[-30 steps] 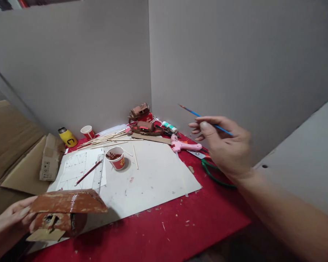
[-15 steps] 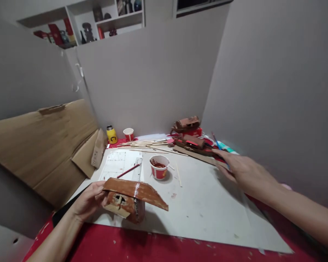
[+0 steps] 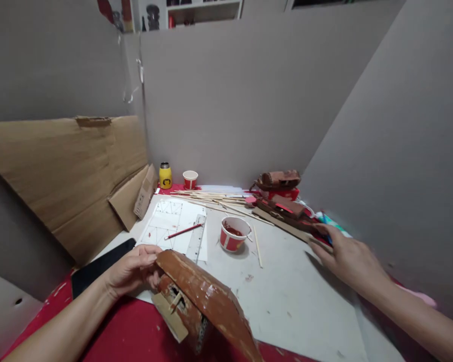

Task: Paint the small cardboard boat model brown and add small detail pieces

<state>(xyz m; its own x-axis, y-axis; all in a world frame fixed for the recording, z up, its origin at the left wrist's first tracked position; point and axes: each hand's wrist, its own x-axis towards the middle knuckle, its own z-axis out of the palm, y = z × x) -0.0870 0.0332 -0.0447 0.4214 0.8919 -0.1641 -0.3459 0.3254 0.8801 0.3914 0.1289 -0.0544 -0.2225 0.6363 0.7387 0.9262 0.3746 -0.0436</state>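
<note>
My left hand grips the end of a brown-painted cardboard model house with a curved roof, tilted over the near edge of the white sheet. My right hand reaches to the right side of the table, fingers curled round a thin blue paintbrush that only partly shows. Its fingertips lie by a strip of brown cardboard. A red paper cup of brown paint stands between my two hands, further back.
A drawing sheet with a red pencil and a clear ruler lies at the left. Wooden sticks, a yellow bottle, a small cup and brown model pieces line the back. Folded cardboard leans at the left; a black phone lies beneath it.
The view has swung left and down. My left hand has tipped the model house toward me, roof now sloping down to the right. My right hand with the brush dropped from mid-air to the table's right side.
</note>
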